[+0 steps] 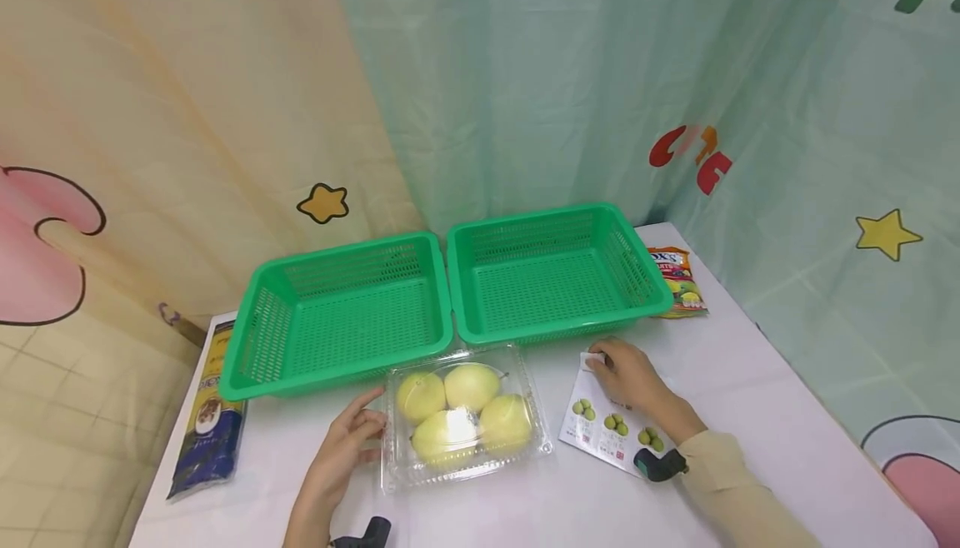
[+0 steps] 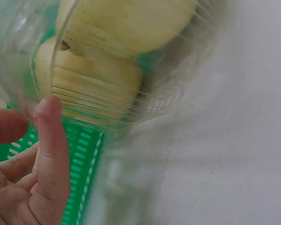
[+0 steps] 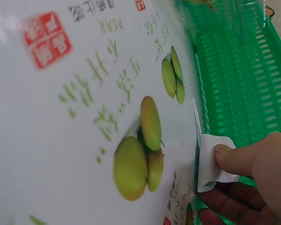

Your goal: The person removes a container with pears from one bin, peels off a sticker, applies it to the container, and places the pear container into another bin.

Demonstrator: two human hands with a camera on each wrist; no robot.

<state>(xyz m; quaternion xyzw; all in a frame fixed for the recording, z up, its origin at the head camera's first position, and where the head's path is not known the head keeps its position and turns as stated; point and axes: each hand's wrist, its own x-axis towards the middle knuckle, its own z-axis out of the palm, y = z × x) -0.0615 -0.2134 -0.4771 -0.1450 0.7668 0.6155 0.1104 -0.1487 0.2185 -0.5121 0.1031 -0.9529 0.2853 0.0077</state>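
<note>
A clear plastic clamshell box (image 1: 467,469) with several pale yellow pears (image 1: 472,386) inside lies in front of the green baskets. My left hand (image 1: 341,448) is at its left side, fingers loosely bent, fingertips touching the rim. In the left wrist view the thumb (image 2: 51,150) stands straight against the ribbed plastic wall. To the right, my right hand (image 1: 630,377) pinches the top left corner of a white label sheet (image 1: 592,435) printed with green pears and red seals. A small white flap (image 3: 210,161) is between thumb and fingers in the right wrist view.
Two perforated green baskets, a left one (image 1: 360,323) and a right one (image 1: 540,286), stand side by side at the back. A blue and yellow packet (image 1: 206,423) lies at the left table edge. An orange fruit-candy bag (image 1: 678,286) lies behind right. Printed curtains hang behind the table.
</note>
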